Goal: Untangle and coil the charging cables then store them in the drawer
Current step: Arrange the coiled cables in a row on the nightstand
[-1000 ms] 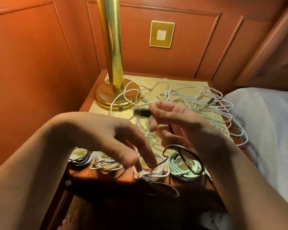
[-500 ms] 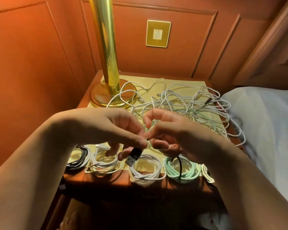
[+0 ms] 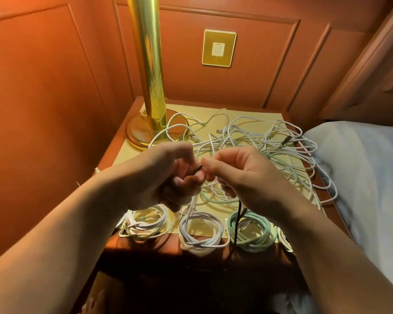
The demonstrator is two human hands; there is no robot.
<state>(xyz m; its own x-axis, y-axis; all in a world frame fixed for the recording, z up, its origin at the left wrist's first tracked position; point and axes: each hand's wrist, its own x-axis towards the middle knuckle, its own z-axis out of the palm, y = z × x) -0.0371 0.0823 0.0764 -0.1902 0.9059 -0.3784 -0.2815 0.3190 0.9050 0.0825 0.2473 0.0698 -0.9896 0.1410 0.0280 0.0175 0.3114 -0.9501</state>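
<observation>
Reddish-brown panelled walls (image 3: 43, 91) close in the corner behind a small wooden counter (image 3: 145, 248) topped with a pale yellow sheet (image 3: 270, 118), and a gold switch plate (image 3: 218, 48) sits on the wall at upper centre. At the upper left of the counter stands a brass lamp (image 3: 150, 71), its round base touched by loops of cable. Across the middle and right of the sheet lies a loose tangle of white and mint cables (image 3: 259, 141), spreading toward the white bedding (image 3: 361, 177) at the right edge of the frame. Along the counter's near edge sit finished coils: a cream-white coil (image 3: 145, 223) at left, a white coil (image 3: 201, 232) in the middle, a mint coil (image 3: 252, 232) to its right, and part of another white coil (image 3: 284, 240) partly hidden by the right forearm. Both hands meet at centre frame above the counter. The left hand (image 3: 168, 175) is curled, fingers folded in on a short stretch of black cable (image 3: 237, 220) that shows between the two hands. The right hand (image 3: 241, 175) pinches the same black cable with thumb and forefinger; below that hand the cable hangs down in front of the mint coil and past the counter's front edge into shadow.
</observation>
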